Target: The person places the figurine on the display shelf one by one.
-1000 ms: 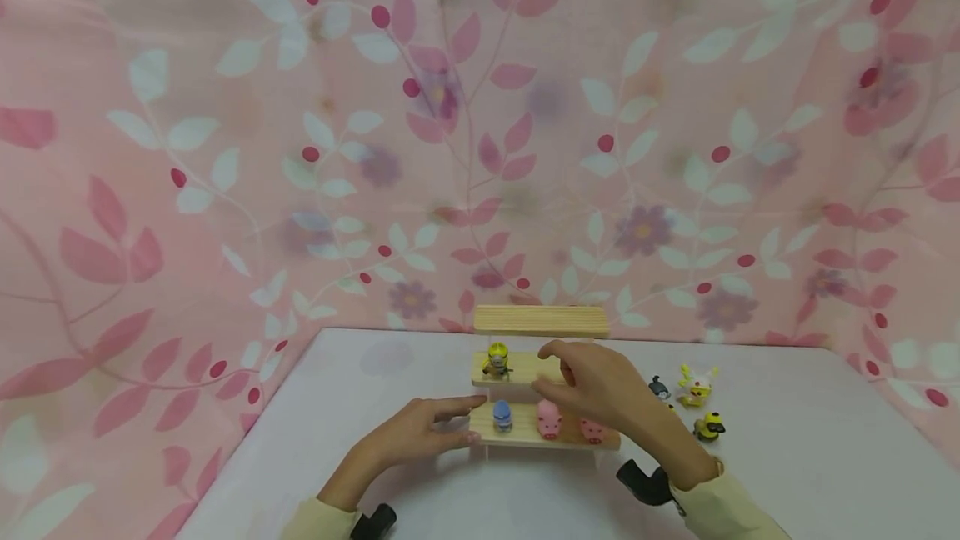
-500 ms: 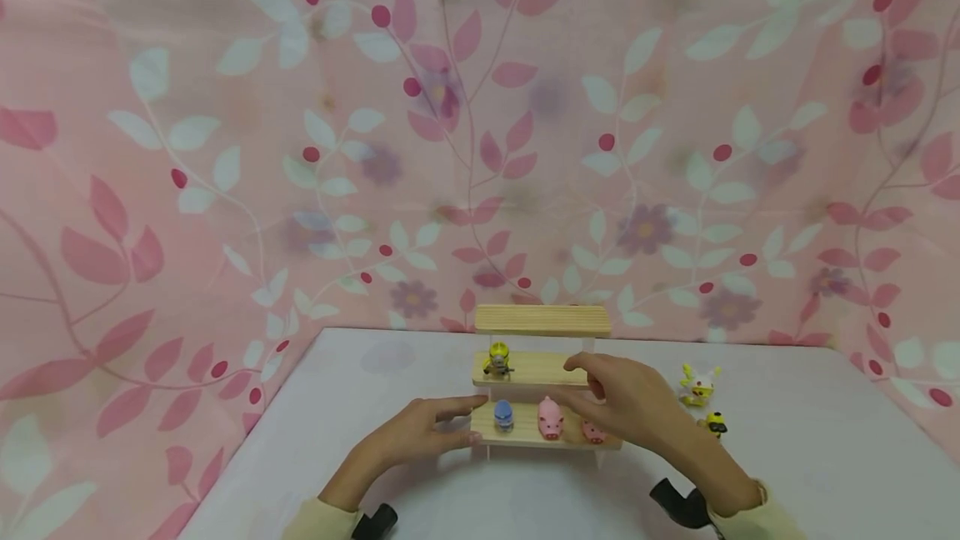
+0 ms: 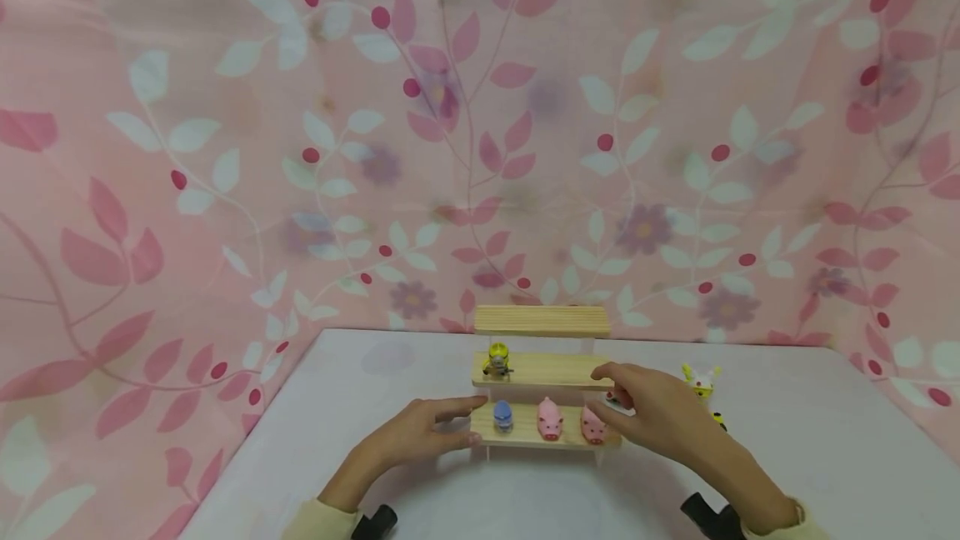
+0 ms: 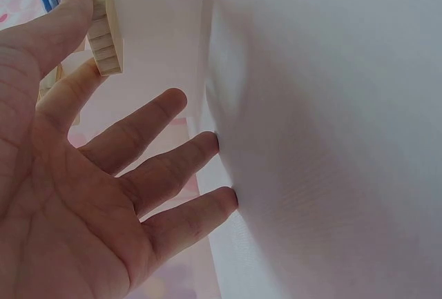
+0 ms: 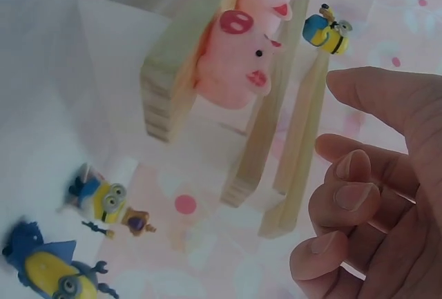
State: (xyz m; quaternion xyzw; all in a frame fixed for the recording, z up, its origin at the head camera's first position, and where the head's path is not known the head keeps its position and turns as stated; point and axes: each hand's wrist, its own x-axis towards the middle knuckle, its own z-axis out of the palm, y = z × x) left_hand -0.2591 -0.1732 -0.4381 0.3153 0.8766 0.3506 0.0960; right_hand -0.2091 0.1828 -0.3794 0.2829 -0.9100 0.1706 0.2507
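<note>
A small tiered wooden display shelf [image 3: 542, 320] stands on the table. My left hand [image 3: 420, 430] holds the left end of its lowest board [image 4: 105, 50] between thumb and index finger; the other fingers are spread, two reaching the white surface in the left wrist view. Along that board stand a blue figurine [image 3: 502, 416], one pink pig [image 3: 550, 419] and another pink pig [image 3: 593, 425]. A yellow minion figurine [image 3: 497, 359] stands on the middle board. My right hand [image 3: 660, 411], fingers loosely bent and holding nothing, is beside the shelf's right end.
Right of the shelf are a white-and-yellow figurine [image 3: 701, 380] and a yellow-and-black one [image 3: 718, 421], partly hidden by my right hand. The right wrist view shows minion figurines [image 5: 103, 199] on the white table [image 3: 337, 382]. A pink floral cloth [image 3: 480, 148] hangs behind.
My right hand has moved rightward from the middle board to beside the shelf's right end, uncovering the right pig. My left hand stays at the left end.
</note>
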